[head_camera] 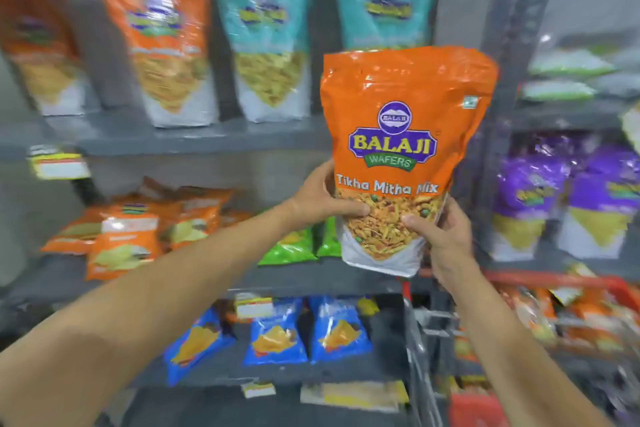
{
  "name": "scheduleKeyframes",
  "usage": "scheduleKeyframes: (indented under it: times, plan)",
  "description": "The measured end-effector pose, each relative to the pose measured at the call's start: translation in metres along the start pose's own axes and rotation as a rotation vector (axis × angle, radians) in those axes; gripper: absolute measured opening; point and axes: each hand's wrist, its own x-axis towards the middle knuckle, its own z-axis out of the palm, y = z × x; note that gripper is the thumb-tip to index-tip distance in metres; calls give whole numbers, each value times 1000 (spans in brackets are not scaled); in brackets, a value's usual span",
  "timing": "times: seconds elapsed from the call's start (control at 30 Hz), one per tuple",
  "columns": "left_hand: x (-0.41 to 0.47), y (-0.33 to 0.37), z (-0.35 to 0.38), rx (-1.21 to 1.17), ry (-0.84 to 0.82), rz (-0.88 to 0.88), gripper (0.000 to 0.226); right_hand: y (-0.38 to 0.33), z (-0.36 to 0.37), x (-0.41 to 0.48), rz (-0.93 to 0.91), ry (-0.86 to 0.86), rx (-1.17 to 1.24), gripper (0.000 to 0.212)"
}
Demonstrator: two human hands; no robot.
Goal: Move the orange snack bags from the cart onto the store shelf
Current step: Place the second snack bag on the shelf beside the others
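An orange snack bag (pixel 405 121) with a see-through lower window is held upright in the air in front of the shelves, right of centre. My left hand (pixel 318 198) grips its lower left edge, thumb across the window. My right hand (pixel 441 236) clasps its lower right corner from the side. Behind and left of it, on the grey top shelf (pixel 194 137), stand two more orange bags (pixel 162 35) and two teal bags (pixel 270 35). The red-rimmed cart (pixel 561 279) at the lower right holds several more orange bags (pixel 588 319).
The middle shelf carries small orange packets (pixel 128 239) and green packets (pixel 294 246). Blue packets (pixel 273 333) stand on the shelf below. A grey upright post (pixel 509 45) separates the right bay, where purple bags (pixel 568 204) stand. Yellow price tags (pixel 59 163) hang on the shelf edges.
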Motion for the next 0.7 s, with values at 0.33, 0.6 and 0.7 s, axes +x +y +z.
scheduleKeyframes:
  times: [0.33, 0.6, 0.7]
  plan:
    - [-79, 55, -273, 111, 255, 145, 69, -16, 283, 62, -165, -308, -84, 57]
    - [-102, 56, -478, 121, 378, 276, 60, 3, 491, 117, -203, -390, -73, 68]
    - [-92, 60, -529, 113, 400, 296, 55, 12, 542, 144, -178, -375, -44, 68]
